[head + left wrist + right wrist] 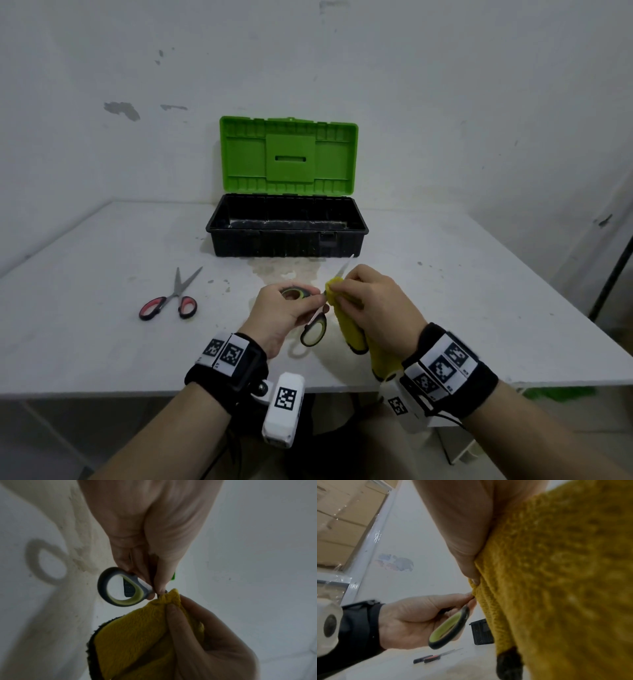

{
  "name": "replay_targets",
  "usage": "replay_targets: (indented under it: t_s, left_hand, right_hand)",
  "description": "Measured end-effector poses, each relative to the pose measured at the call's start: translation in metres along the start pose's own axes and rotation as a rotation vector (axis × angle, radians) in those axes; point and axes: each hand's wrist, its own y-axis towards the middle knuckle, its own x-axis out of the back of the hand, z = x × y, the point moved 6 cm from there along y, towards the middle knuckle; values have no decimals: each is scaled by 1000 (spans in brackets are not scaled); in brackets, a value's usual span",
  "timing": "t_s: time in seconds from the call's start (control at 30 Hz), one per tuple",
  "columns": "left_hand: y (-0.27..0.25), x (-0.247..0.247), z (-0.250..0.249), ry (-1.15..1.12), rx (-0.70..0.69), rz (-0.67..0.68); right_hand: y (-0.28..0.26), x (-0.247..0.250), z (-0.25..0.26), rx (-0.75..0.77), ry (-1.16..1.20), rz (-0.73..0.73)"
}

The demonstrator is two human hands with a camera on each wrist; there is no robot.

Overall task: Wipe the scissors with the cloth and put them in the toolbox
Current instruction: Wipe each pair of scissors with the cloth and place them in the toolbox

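My left hand (pixel 286 313) grips the green-and-grey scissors (pixel 313 330) by their handles above the table; one handle loop (pixel 120 586) hangs below my fingers. My right hand (pixel 373 305) pinches the yellow cloth (pixel 349 325) around the blades near the pivot, and a blade tip (pixel 346 265) pokes out beyond the cloth toward the toolbox. The cloth (pixel 556 574) drapes down under my right palm. A second pair, the red-handled scissors (pixel 171 296), lies flat on the table to the left. The open toolbox (pixel 287 226) stands at the back with its green lid (pixel 289 156) upright.
The white table (pixel 102 335) meets a wall behind the toolbox. A stain (pixel 284 270) marks the tabletop in front of the box. The table's near edge runs just under my wrists. A dark pole (pixel 613 270) stands off the right side.
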Motion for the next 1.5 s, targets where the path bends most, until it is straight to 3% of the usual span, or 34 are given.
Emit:
replay_targets:
  t_s: [0.23, 0.47, 0.53, 0.67, 0.73, 1.0, 1.1, 1.2, 1.3, 1.5]
  left_hand:
    - [-2, -2, 3, 122, -31, 52]
    - [-1, 1, 3, 33, -6, 19]
    - [-1, 3, 3, 28, -11, 15]
    - [1, 0, 6, 104, -15, 42]
    - [1, -2, 8, 139, -19, 53]
    - [-6, 2, 3, 77, -11, 51]
    - [-3, 3, 4, 25, -14, 37]
    - [-1, -2, 5, 48, -21, 42]
    - [-2, -7, 5, 128, -41, 52]
    - [-5, -1, 5, 70, -7, 49]
  right_hand:
    - [0, -10, -5, -14, -69, 68]
    - [8, 15, -36, -233, -3, -83]
    - [4, 19, -31, -198, 24, -117]
    - [-2, 1, -1, -50, 17, 34]
    - [-2, -6, 3, -46, -17, 55]
    - [11, 31, -53, -329, -19, -140]
    - [6, 33, -38, -248, 22, -154]
    - [-1, 14, -8, -127, 24, -30]
    - [-2, 0, -3, -104, -6, 17]
    - [14, 18, -46, -305, -12, -96]
